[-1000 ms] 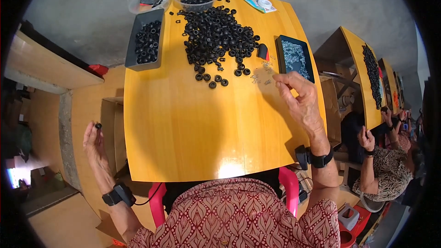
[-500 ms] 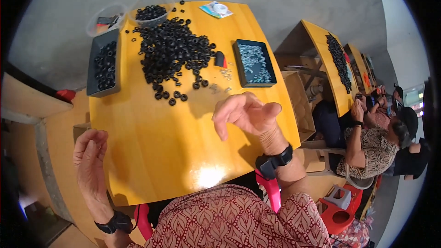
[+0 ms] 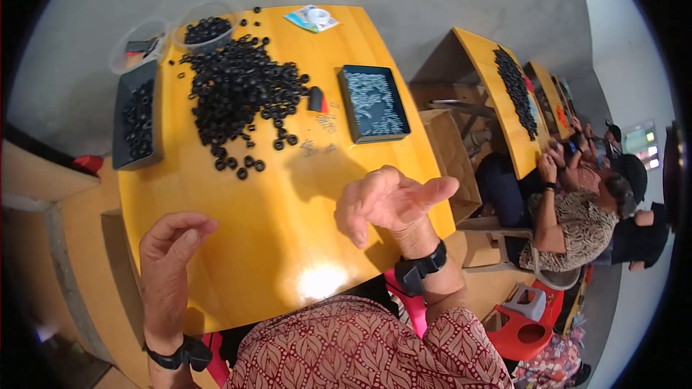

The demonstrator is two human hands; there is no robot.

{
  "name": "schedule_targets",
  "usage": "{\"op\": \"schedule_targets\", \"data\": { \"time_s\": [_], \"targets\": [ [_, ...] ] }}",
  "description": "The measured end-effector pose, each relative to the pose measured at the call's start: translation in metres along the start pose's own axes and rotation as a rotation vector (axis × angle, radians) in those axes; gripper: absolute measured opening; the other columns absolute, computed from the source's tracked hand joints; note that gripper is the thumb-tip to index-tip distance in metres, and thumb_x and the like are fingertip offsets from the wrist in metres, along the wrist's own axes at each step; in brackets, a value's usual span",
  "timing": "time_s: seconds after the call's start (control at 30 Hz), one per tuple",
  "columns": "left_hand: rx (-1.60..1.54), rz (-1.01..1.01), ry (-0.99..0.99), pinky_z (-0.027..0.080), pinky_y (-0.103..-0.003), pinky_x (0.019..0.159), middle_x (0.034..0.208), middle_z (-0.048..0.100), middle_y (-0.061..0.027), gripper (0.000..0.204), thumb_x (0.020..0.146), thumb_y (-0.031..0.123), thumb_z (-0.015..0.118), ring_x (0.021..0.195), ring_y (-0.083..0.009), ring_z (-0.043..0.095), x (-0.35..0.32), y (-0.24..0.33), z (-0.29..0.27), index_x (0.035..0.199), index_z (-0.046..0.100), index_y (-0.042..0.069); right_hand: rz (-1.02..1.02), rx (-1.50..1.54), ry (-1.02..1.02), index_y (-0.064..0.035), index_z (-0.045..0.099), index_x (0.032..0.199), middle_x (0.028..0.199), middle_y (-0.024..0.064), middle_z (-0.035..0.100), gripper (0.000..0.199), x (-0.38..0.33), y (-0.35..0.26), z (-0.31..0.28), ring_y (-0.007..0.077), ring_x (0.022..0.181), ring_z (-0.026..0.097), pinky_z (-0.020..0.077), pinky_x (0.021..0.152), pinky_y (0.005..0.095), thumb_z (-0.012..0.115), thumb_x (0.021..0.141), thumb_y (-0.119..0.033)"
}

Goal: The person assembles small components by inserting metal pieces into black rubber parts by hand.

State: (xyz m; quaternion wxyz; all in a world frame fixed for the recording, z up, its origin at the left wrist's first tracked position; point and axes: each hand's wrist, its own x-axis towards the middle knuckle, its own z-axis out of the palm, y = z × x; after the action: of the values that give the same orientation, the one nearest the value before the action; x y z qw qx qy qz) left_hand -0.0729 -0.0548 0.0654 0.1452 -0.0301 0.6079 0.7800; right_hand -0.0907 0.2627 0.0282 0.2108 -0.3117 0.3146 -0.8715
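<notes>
Yellow table (image 3: 216,230) on grey floor. We hold both hands raised and empty: left hand (image 3: 167,263) at the near edge, right hand (image 3: 386,202) fingers spread. Black rings (image 3: 238,94) lie heaped far left, between grey tray (image 3: 135,119) and dark parts tray (image 3: 373,103), within reach.

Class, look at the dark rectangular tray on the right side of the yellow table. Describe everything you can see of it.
The dark rectangular tray is shallow, with a low raised rim, and looks like dark grey plastic or metal. It lies flat on the yellow wooden table, near its right edge, long side running away from the person. Its floor is covered with many small pale, silvery pieces, too small to identify. A small black and red object lies just to its left. No hand touches it.
</notes>
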Motion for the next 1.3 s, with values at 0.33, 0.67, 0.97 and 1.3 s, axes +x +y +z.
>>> {"op": "schedule_targets", "data": {
  "time_s": [0.33,0.67,0.97,1.3],
  "targets": [
    [0.069,-0.082,-0.07,0.046,-0.028,0.094,0.101,0.068,-0.0079,0.018,0.092,0.008,0.061,0.099,-0.0151,0.063,0.011,-0.011,0.01,0.107,0.066,-0.002,0.126,-0.326,0.394,0.0088,0.064,0.106,0.085,0.0159,0.067,0.064,0.013,-0.027,0.017,0.0225,0.076,0.065,0.0526,0.068,0.0332,0.06,0.09,-0.053],
    [-0.051,-0.229,-0.203,0.046,-0.025,0.094,0.106,0.068,-0.0079,0.02,0.095,0.005,0.057,0.102,-0.0134,0.062,0.017,-0.037,0.016,0.112,0.065,-0.001,0.336,-1.181,0.661,0.0014,0.066,0.092,0.082,0.0035,0.066,0.013,0.058,-0.027,-0.028,0.0101,0.068,0.059,0.0481,0.064,0.0252,0.064,0.09,-0.011],
    [-0.072,-0.265,-0.25,0.046,-0.026,0.095,0.108,0.066,-0.0073,0.02,0.097,0.008,0.057,0.105,-0.0137,0.061,0.024,-0.039,0.024,0.113,0.064,-0.002,0.321,-1.81,0.33,0.0018,0.065,0.092,0.086,0.0104,0.063,0.014,0.087,-0.01,-0.036,0.0206,0.07,0.063,0.0506,0.064,0.0306,0.068,0.084,-0.009],
    [-0.054,-0.24,-0.269,0.045,-0.029,0.097,0.107,0.067,-0.0067,0.019,0.095,0.011,0.059,0.106,-0.0157,0.062,0.03,-0.034,0.028,0.11,0.065,0.0,0.248,-1.917,0.122,-0.0016,0.065,0.093,0.083,0.0121,0.062,0.013,0.094,0.014,-0.046,0.0329,0.081,0.062,0.0509,0.071,0.0407,0.066,0.081,-0.008]
  ]
}}
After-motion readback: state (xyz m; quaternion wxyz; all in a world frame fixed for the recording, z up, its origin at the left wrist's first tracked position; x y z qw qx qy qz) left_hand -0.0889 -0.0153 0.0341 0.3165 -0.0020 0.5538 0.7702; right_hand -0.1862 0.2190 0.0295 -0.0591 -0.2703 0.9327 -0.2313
